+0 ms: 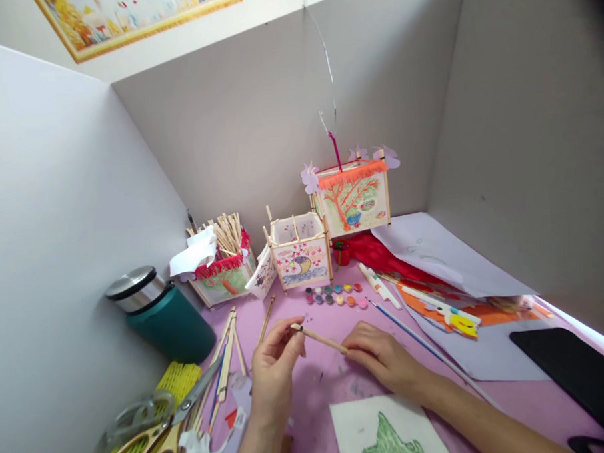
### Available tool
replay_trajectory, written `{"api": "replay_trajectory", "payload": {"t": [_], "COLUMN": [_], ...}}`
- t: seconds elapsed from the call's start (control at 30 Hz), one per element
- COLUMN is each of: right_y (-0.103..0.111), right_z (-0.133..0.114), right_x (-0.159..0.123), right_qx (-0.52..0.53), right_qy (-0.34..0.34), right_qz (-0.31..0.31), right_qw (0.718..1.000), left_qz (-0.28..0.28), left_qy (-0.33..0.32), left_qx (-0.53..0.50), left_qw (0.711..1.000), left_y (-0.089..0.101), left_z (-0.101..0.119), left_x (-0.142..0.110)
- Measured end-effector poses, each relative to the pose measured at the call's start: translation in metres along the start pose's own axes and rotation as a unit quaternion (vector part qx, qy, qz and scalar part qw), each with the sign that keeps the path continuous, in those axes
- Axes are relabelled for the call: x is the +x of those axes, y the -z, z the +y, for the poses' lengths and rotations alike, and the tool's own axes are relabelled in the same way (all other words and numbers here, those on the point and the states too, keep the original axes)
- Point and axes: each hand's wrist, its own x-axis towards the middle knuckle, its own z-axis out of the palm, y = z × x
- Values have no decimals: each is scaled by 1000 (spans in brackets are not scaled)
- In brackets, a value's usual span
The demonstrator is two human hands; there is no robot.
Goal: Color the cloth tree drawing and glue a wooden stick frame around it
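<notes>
A thin wooden stick with a dark band near its left end is held between both hands. My left hand is closed in a loose pinch at that banded end. Thumb and fingers of my right hand grip its other end. Below them lies a white sheet with a green drawing, cut off by the bottom edge. Just beyond my left hand another stick rests on the purple table. Small paint pots stand in two rows past the hands.
Scissors and loose sticks lie at the left, near a teal bottle. Behind stand a stick-filled box, a decorated lantern frame and a hanging lantern. A paintbrush and black phone-like slab are right.
</notes>
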Motion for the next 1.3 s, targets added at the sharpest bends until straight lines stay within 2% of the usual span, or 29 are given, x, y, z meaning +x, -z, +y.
{"api": "replay_trajectory", "payload": {"t": [0.1,0.27,0.43,0.7,0.83,1.07,1.3], "right_y": [-1,-2,-3,-8,-6,-3,-6], "right_z": [1,1,1,3,2,6,9], "right_x": [0,-2,-3,-1,0,0,1], "right_qx": [-5,-5,-36,-30,-6,38,26], "right_qy": [19,-1,0,-42,-64,-65,-70], "right_qz": [0,6,20,25,21,19,32], "right_qw": [1000,1000,999,998,998,997,997], "left_qz": [-19,-47,-64,-18,-40,-116,-73], "left_qy": [-15,-34,-18,-89,-121,-116,-164], "left_qx": [48,79,66,144,177,158,234], "left_qw": [999,995,996,985,976,974,955], "left_y": [-13,-40,-59,-62,-66,-76,-78], "left_z": [10,27,23,14,17,15,14], "left_x": [-2,1,6,11,12,18,20]}}
